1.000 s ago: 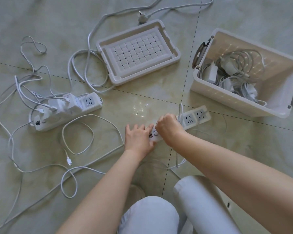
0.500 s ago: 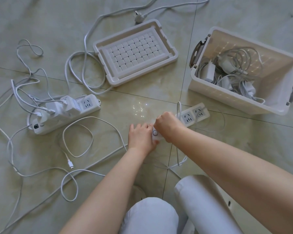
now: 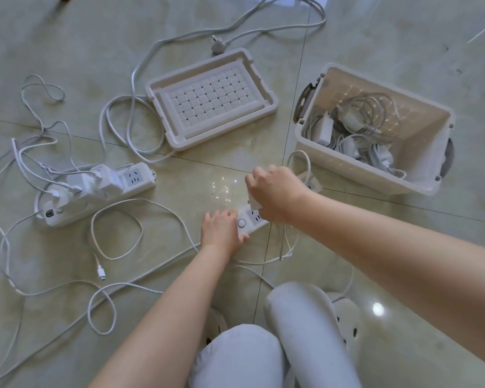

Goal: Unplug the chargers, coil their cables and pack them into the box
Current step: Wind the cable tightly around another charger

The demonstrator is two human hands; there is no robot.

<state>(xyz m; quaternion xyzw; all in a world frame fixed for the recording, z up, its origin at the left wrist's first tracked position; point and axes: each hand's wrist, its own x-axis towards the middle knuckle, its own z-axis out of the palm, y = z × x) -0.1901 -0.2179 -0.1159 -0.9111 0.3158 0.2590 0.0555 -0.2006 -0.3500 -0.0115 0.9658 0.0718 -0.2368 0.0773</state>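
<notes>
The left hand (image 3: 220, 229) lies flat, fingers straight, pressing the strip's (image 3: 251, 222) near end to the floor. The right hand (image 3: 275, 191) curls around a charger (image 3: 253, 204), held just above the strip, near the box (image 3: 375, 177). Half a second ago that hand sat low on the strip; now it is raised and the socket beneath shows.

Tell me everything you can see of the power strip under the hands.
The near power strip is a white plastic bar lying flat on the tiled floor, angled toward the box. A round button and one empty socket show; the right hand, gripping a charger just above, hides its middle. The left hand rests on its near end.
</notes>
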